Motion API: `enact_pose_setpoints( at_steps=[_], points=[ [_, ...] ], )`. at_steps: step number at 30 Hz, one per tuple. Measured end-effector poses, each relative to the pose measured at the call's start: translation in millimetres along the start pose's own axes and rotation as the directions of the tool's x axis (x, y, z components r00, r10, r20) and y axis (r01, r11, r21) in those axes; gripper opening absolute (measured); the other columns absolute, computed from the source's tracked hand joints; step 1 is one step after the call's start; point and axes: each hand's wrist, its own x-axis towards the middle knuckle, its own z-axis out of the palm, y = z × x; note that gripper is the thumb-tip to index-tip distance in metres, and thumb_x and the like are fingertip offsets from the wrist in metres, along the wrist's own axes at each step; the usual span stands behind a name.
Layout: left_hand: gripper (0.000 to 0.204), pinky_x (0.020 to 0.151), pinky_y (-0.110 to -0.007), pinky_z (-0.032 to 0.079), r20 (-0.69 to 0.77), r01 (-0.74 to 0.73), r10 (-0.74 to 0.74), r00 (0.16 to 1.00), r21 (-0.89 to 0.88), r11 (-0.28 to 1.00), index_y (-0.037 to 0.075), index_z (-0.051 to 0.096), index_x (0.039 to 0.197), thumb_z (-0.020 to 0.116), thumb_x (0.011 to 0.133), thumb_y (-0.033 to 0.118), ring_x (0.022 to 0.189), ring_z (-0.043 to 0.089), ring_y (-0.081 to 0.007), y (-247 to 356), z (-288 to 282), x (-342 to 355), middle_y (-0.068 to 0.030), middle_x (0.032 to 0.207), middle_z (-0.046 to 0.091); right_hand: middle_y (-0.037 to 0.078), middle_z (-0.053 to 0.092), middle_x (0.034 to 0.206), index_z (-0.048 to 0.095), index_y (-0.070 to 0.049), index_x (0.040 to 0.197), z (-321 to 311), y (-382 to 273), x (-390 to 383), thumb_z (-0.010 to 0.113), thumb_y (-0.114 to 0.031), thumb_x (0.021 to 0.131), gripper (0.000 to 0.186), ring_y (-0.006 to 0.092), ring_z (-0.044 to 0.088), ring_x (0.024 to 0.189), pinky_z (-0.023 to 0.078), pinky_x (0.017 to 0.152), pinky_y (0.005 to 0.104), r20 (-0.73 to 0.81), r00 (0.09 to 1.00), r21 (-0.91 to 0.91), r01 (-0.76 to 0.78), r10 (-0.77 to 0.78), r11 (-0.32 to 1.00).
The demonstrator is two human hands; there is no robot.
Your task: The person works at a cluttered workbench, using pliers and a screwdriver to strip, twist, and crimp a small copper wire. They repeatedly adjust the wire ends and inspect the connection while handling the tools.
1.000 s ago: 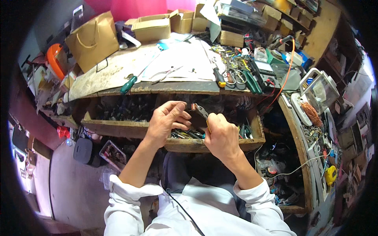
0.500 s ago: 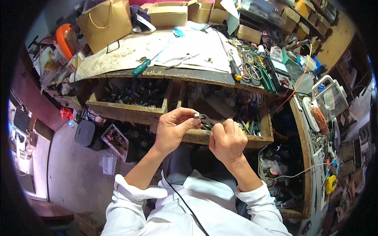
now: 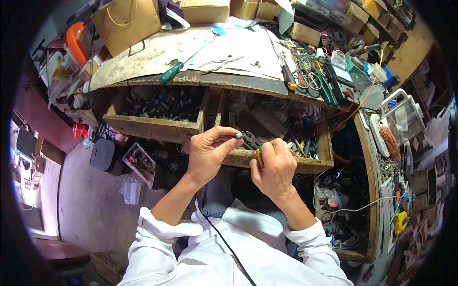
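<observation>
Over the edge of an open drawer, my left hand [image 3: 210, 151] pinches a small light-coloured metal piece [image 3: 239, 136] between thumb and fingertips. My right hand [image 3: 275, 167] is closed round the yellow handles of a pair of pliers [image 3: 251, 140]. The dark jaws of the pliers point up and left, right beside the small piece; whether they grip it I cannot tell. What exactly the small piece is, its size hides.
Below the workbench [image 3: 143, 62] stand two open wooden drawers, the left drawer [image 3: 152, 126] full of small dark parts. On the bench lie a green-handled screwdriver [image 3: 171, 72], long-nose pliers [image 3: 222, 63] and a yellow-black screwdriver [image 3: 289, 80]. A waste bin [image 3: 140, 164] stands on the floor.
The right hand has turned and shifted slightly, so the pliers' jaws and yellow handle show more. The left hand keeps its pinch on the small piece. The view has moved a little.
</observation>
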Motion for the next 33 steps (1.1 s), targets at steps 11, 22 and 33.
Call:
enact_pose_setpoints(
  at_steps=[11, 22, 33],
  points=[
    [0.016, 0.080, -0.026, 0.060, -0.032, 0.075, -0.074, 0.997, 0.041, 0.996, -0.003, 0.072, 0.107, 0.073, 0.090, -0.001, 0.085, 0.072, -0.0130, -9, -7, -2, -0.0093, 0.095, 0.075, -0.004, 0.054, 0.084, 0.061, -0.007, 0.098, 9, 15, -17, 0.065, -0.021, 0.095, 0.015, 0.0059, 0.047, 0.078, 0.038, 0.069, 0.0227, 0.698, 0.702, 0.708, -0.706, 0.139, 0.015],
    [0.015, 0.075, -0.024, 0.056, -0.018, 0.021, -0.019, 1.000, 0.073, 0.997, -0.004, 0.074, 0.105, 0.072, 0.090, -0.001, 0.083, 0.070, -0.0102, -18, -7, -7, -0.0070, 0.091, 0.075, -0.003, 0.056, 0.085, 0.061, -0.008, 0.094, 7, 11, -11, 0.065, -0.024, 0.096, 0.017, 0.0071, 0.051, 0.079, 0.041, 0.071, 0.0234, 0.747, 0.652, 0.663, -0.745, 0.130, -0.076],
    [0.018, 0.079, -0.023, 0.057, 0.061, -0.119, 0.105, 0.993, 0.320, 0.940, -0.004, 0.074, 0.106, 0.070, 0.089, -0.008, 0.089, 0.071, -0.0118, -23, -14, -8, -0.0094, 0.097, 0.075, -0.005, 0.045, 0.072, 0.052, -0.010, 0.088, 3, 10, -7, 0.063, -0.020, 0.097, 0.018, 0.0049, 0.042, 0.060, 0.034, 0.052, 0.0216, 0.819, 0.570, 0.571, -0.802, 0.065, -0.174]
  ],
)
